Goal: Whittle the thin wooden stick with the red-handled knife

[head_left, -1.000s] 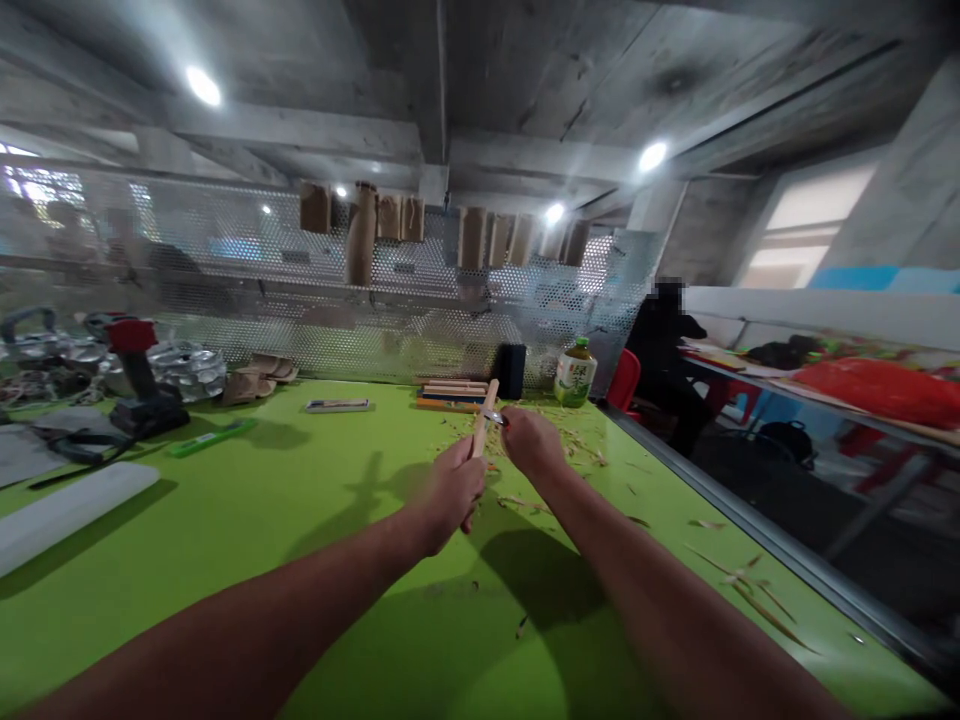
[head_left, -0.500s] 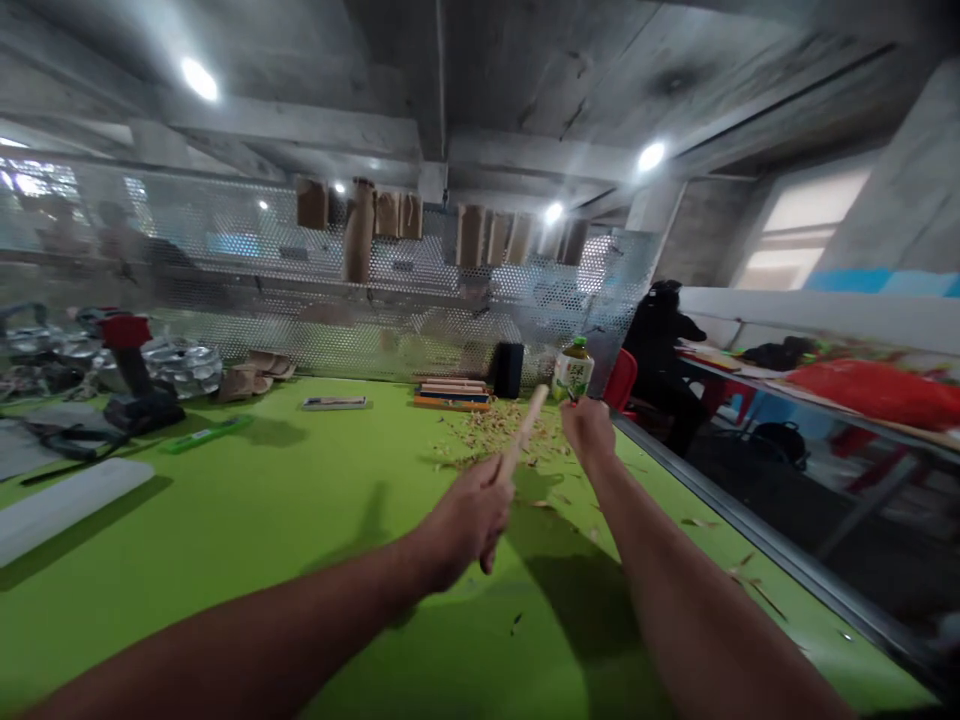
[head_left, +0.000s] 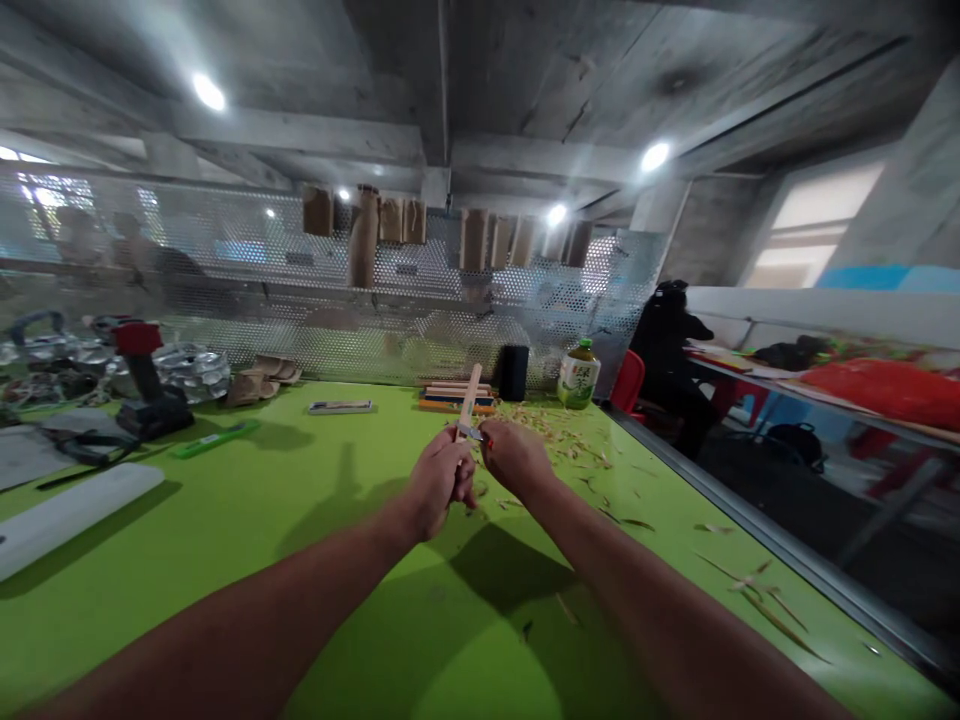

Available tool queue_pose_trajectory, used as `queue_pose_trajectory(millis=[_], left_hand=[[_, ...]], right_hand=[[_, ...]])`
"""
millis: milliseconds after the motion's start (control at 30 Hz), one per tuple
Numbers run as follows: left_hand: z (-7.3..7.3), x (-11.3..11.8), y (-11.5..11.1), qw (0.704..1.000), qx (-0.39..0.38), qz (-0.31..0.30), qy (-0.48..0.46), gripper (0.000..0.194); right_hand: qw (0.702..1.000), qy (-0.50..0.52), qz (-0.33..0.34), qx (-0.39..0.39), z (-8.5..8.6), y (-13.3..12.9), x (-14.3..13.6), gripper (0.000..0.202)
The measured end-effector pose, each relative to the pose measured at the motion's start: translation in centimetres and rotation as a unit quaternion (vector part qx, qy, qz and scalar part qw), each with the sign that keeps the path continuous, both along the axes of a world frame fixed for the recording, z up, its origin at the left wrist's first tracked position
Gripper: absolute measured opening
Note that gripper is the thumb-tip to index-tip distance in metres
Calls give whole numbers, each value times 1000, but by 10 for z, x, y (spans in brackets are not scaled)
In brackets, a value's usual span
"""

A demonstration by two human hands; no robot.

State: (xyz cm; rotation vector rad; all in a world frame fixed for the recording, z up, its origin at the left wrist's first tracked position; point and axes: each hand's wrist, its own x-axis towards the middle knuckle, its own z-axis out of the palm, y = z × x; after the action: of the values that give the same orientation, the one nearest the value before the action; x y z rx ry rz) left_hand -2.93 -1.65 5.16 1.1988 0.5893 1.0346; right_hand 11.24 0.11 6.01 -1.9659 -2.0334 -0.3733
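A pale wooden stick (head_left: 470, 396) points up and away from my left hand (head_left: 439, 478), whose fingers are wrapped round its lower end. My right hand (head_left: 516, 457) is closed on a small knife (head_left: 470, 432) with a touch of red at its handle. The knife's metal blade lies against the stick just above my left fingers. Curled wood shavings (head_left: 577, 432) are scattered on the green table (head_left: 300, 540) beyond and to the right of my hands.
At the back stand a green-capped bottle (head_left: 578, 374), a black block (head_left: 514, 373) and a box of sticks (head_left: 455, 398). On the left are a red-and-black power drill (head_left: 142, 375), a green cutter (head_left: 217, 438) and a white bar (head_left: 79, 515). A person (head_left: 667, 340) sits at the right.
My right hand has come back and left from near the bottle, bringing the knife to the stick. My left hand has moved slightly left, and the stick now stands more upright.
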Motion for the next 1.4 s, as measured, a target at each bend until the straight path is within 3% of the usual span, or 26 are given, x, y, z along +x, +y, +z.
queue_pose_trajectory(millis=[167,400,667,800,1033,1133,1267,1400], left_hand=[[3,0,-2,1000,16,0,4,13],[9,2,-22,998,1,-52,24,41],[12,0,-13,1000,3,-6,15,24],[7,1,-19,999,0,-43,18,35],[-2,5,-46,986,32,-162,25,56],[-3,4,-42,987,28,-156,4,55],[-6,2,-20,995,-16,-94,-13,56],[-7,2,-7,995,-48,-78,-26,43]], right_hand=[[1000,-14,-8,-7,2,3,-1,29],[996,2,-80,37,4,10,29,27],[1000,-6,4,12,1,6,6,29],[997,13,-71,27,2,15,22,30],[972,118,-200,34,8,29,88,38],[955,183,-226,56,8,28,97,40],[966,200,-134,93,5,23,75,35],[993,89,-30,69,0,13,39,27]])
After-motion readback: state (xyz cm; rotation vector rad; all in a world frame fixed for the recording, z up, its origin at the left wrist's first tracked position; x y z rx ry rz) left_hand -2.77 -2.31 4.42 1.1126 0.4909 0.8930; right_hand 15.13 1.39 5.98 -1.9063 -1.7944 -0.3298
